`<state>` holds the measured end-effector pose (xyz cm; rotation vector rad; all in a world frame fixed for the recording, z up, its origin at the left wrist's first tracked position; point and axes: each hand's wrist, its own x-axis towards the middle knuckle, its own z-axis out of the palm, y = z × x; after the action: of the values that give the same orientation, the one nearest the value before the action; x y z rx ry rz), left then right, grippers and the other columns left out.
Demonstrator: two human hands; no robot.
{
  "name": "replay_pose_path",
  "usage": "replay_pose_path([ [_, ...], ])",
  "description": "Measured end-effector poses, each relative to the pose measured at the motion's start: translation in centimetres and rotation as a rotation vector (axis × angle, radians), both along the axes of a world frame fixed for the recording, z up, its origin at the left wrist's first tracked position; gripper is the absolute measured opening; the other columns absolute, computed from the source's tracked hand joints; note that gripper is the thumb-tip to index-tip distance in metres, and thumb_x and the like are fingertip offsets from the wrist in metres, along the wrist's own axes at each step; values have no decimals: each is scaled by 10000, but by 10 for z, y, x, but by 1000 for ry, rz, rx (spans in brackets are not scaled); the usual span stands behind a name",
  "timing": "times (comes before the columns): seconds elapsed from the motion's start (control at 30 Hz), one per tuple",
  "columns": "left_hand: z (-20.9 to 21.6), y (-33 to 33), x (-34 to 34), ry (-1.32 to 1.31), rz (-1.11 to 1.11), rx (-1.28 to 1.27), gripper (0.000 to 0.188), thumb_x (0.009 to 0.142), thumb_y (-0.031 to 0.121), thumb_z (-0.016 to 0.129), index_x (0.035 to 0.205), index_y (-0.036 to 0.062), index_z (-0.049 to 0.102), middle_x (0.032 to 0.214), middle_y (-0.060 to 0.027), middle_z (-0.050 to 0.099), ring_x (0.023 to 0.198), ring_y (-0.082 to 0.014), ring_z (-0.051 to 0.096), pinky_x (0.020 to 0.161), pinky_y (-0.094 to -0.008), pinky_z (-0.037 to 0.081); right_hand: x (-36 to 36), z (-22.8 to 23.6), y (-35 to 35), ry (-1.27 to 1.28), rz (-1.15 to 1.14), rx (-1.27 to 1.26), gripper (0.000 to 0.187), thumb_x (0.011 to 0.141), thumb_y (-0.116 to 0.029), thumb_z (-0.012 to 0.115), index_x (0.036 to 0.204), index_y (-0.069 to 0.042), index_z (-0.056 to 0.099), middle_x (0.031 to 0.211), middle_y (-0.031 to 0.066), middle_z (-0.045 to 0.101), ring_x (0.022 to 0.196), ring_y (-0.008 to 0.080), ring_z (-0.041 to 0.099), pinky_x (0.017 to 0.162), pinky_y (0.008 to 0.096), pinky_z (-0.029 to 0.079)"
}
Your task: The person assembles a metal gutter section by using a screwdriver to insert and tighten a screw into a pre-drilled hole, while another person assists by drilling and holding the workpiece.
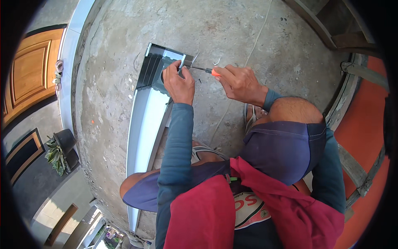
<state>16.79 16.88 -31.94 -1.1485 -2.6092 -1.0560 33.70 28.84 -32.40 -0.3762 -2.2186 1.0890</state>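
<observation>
A long, narrow white trough (147, 120) lies on the ground before me, its far end covered by a dark grey section (151, 68). My right hand (242, 84) is wrapped round the orange handle of a screwdriver (200, 68), whose shaft points left. The tip reaches the right edge of the trough's far end. There my left hand (179, 85) pinches thumb and fingers together beside the tip; what lies between them is too small to make out. A thin pale strip sticks out just past the tip.
Rough concrete ground (116, 45) surrounds the trough. A white scrap (217, 61) lies near the screwdriver. To the left are a wooden door (31, 74) and a potted plant (57, 153). Wooden beams (352, 166) and an orange-red sheet (360, 124) stand at the right. A sandalled foot (253, 114) is close by.
</observation>
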Motion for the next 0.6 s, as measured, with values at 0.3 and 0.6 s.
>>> replay_pose_path([
  [0.3, -1, -7, 0, 129, 2, -40, 190, 823, 44, 685, 1007, -3, 686, 932, -151, 693, 904, -310, 644, 809, -403, 515, -1, 23, 17, -431, 131, -1651, 228, 882, -58, 657, 1102, -8, 625, 778, 52, 625, 597, 155, 605, 483, 304, 462],
  [0.6, -2, -6, -2, 4, -17, -37, 182, 822, 10, 655, 1001, -20, 642, 956, -161, 663, 951, -347, 591, 859, -441, 461, 2, -2, 2, -3, -2, 101, 223, 861, -32, 651, 1075, 27, 635, 855, 117, 664, 614, 208, 614, 496, 330, 475],
])
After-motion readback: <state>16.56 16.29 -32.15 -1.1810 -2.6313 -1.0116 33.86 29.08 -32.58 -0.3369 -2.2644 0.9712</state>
